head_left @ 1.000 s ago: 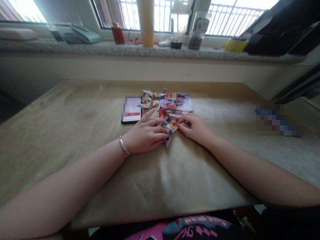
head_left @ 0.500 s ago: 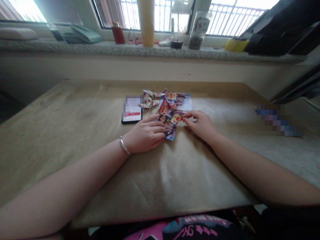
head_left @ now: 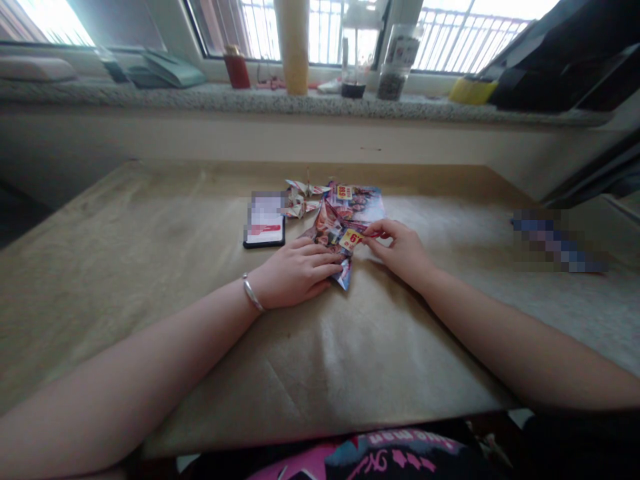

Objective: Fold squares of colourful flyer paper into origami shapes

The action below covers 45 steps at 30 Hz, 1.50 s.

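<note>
A folded piece of printed paper (head_left: 331, 227) lies in front of me, colourful, with a yellow price label on it. My left hand (head_left: 303, 270) rests flat on its left part, fingers stretched out and covering some of it. At its right edge my right hand (head_left: 397, 247) pinches the paper between thumb and fingertips. Behind it is another printed sheet (head_left: 367, 200), partly overlapped. Folded paper cranes (head_left: 301, 205) stand just left of the sheets. A phone (head_left: 265, 223) with a lit, blurred screen lies further left.
The sheets lie on a beige table (head_left: 200, 347). A blurred blue strip (head_left: 557, 243) lies at its right. On the stone windowsill (head_left: 310, 101) behind stand a red bottle (head_left: 237, 67), a tall yellow cylinder (head_left: 295, 47), clear containers (head_left: 397, 63) and a yellow item (head_left: 473, 90).
The folded paper has turned and its lower tip now points further toward me. My left hand has slid slightly to the right over it. My right hand has barely moved.
</note>
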{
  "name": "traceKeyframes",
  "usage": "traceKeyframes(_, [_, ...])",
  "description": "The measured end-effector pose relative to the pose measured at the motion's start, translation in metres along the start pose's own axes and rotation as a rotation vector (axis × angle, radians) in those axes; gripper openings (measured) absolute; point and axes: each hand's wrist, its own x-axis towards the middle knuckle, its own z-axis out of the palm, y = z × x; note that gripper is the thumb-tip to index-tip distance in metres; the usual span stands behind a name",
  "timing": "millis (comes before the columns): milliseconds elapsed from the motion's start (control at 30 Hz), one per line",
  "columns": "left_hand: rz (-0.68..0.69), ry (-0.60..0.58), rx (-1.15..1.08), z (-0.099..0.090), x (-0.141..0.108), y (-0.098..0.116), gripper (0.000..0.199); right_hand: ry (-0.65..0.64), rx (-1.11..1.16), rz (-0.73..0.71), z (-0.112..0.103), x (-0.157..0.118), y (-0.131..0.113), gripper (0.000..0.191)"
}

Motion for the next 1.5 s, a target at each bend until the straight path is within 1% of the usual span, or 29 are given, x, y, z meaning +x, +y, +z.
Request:
traceKeyframes(167, [-0.011,-0.007,-0.023,0.0,0.0,0.001,0.031,-0.012,0.013,0.017,0.001,0.0,0.0,0.01])
traceKeyframes(333, [-0.054,-0.006,-0.055,0.003,0.0,0.002,0.031,-0.011,0.003,0.021,0.0,0.0,-0.006,0.01])
traceKeyframes(500, [-0.084,-0.004,-0.076,0.002,0.001,0.004,0.03,-0.079,-0.023,0.174,0.001,0.0,-0.013,0.019])
traceKeyframes(567, [-0.096,-0.011,-0.087,0.0,0.002,0.006,0.029,-0.085,-0.03,0.193,0.003,0.0,-0.013,0.02])
traceKeyframes(700, [-0.129,-0.011,-0.107,-0.003,0.004,0.01,0.027,-0.091,0.0,0.177,0.005,0.001,-0.012,0.018])
traceKeyframes(833, [-0.127,-0.012,-0.12,-0.003,0.004,0.013,0.025,-0.049,0.031,0.12,0.008,0.001,-0.012,0.015])
traceKeyframes(967, [-0.115,-0.005,-0.127,-0.003,0.005,0.013,0.026,-0.021,0.09,0.151,0.009,0.0,-0.012,0.038])
traceKeyframes(1033, [-0.127,0.019,-0.095,-0.003,0.006,0.013,0.028,-0.017,0.117,0.159,0.01,0.0,-0.011,0.043])
traceKeyframes(1133, [-0.169,0.042,-0.034,-0.003,0.005,0.014,0.031,-0.038,0.152,0.148,0.01,-0.001,-0.009,0.043])
traceKeyframes(1233, [-0.196,0.019,-0.02,-0.003,0.004,0.014,0.033,-0.064,0.136,0.148,0.009,-0.002,-0.006,0.043])
traceKeyframes(1400, [-0.157,-0.011,-0.03,-0.004,0.004,0.012,0.034,-0.095,0.102,0.106,0.008,-0.003,-0.009,0.041])
traceKeyframes(1500, [-0.168,-0.018,-0.023,-0.005,0.005,0.012,0.029,-0.105,0.125,0.073,0.009,-0.004,-0.014,0.042])
